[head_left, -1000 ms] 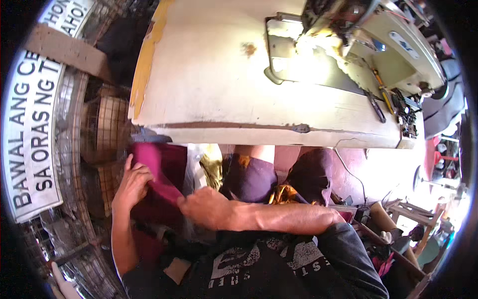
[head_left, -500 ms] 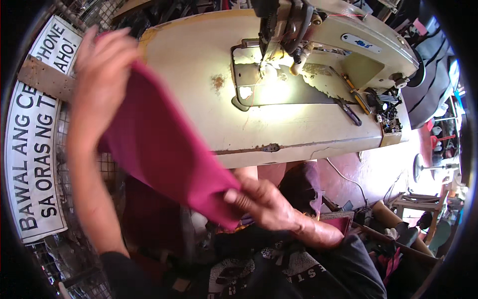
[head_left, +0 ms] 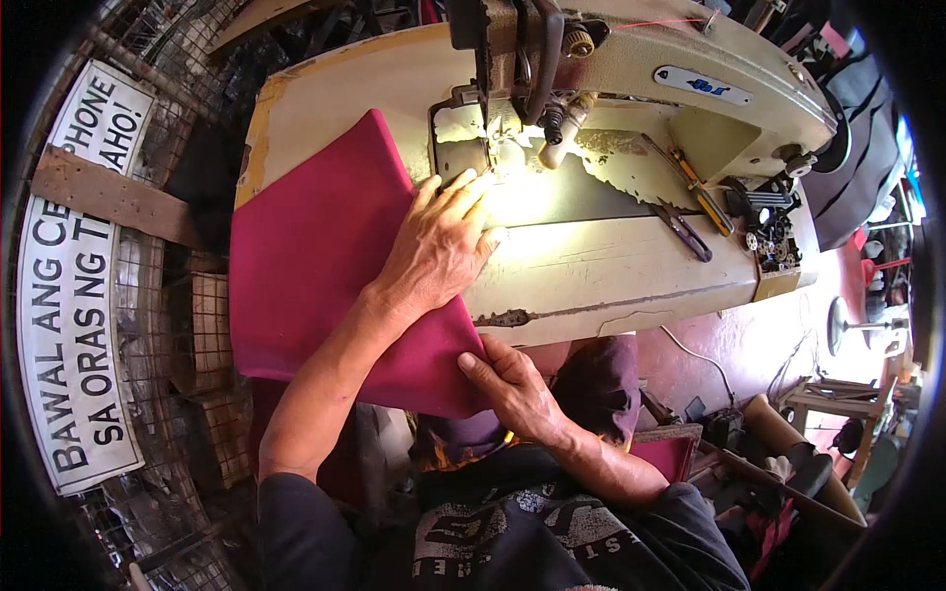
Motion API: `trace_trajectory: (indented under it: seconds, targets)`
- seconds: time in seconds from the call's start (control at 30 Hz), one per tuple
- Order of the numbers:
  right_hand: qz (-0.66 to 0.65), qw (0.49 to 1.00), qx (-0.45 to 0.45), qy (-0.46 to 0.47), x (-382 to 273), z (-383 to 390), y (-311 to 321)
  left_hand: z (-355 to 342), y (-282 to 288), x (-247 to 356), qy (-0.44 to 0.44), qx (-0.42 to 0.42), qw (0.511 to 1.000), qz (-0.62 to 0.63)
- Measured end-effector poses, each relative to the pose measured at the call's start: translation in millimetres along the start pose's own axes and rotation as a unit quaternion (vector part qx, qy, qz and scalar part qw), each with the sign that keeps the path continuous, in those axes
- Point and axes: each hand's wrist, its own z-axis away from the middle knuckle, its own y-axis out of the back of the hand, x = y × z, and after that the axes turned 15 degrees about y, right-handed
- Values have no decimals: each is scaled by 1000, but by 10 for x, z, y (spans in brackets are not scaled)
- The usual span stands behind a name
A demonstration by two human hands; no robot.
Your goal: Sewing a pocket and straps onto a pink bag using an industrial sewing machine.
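Observation:
A maroon piece of cloth lies spread over the left part of the sewing machine table, its lower part hanging past the front edge. My left hand rests flat on the cloth's right edge, fingers stretched toward the lit needle area of the sewing machine. The cloth under that palm is hidden. At the cloth's lower right corner, in front of the table edge, my right hand pinches the fabric with thumb on top.
Thread snips and a yellow-handled tool lie right of the needle, beside a cluster of small metal parts. Wire mesh bearing a white sign stands at the left. A cord trails over the floor.
My left hand has come down from the upper left and let go of the raised cloth end, now lying flat on the table. My right hand still grips its corner.

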Motion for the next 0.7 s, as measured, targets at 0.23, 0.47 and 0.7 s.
trace_trajectory:
  seconds: [0.23,0.47,0.7]
  targets:
    - [-26,1000,7,2,-37,-7,10,-104,-50,-63,8,12,1000,-5]
    - [-108,993,41,-32,-275,13,-13,-487,189,-912,109,171,979,34]
    - [66,994,-60,-60,-622,699,562,593,314,-1120,236,13,969,-77]
